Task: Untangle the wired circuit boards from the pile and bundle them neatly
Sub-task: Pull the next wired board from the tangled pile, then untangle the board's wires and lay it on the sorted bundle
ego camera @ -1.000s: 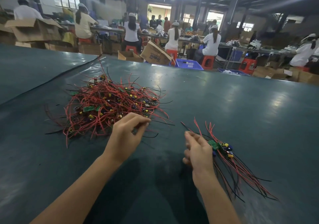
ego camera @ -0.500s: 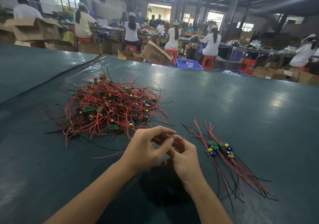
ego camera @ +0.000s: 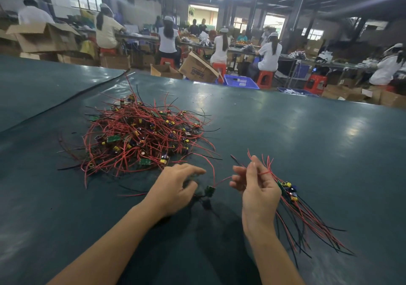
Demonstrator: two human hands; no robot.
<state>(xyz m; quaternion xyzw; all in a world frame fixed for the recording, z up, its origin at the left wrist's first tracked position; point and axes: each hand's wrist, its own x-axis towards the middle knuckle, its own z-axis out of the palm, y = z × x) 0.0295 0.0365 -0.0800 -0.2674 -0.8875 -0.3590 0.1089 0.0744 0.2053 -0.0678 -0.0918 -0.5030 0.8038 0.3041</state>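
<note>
A tangled pile of wired circuit boards (ego camera: 140, 137), red and black leads with small green boards, lies on the dark green table (ego camera: 285, 135) ahead and to the left. Near my right wrist lies a sorted bundle of boards (ego camera: 290, 194) with its leads trailing toward me. Between my hands a single green circuit board (ego camera: 209, 191) hangs just above the table. My right hand (ego camera: 257, 188) pinches its red lead between thumb and fingers. My left hand (ego camera: 175, 188) is blurred; its black leads run in under the thumb and palm.
A seam in the table covering (ego camera: 66, 102) runs diagonally at the far left. Beyond the far edge are cardboard boxes (ego camera: 197, 69), a blue crate (ego camera: 239, 81), red stools and several seated workers at benches.
My hands were joined over one board; they have now drawn apart, the right lifting a red lead to the right and the board hanging between them. Earlier the left hand reached at the pile.
</note>
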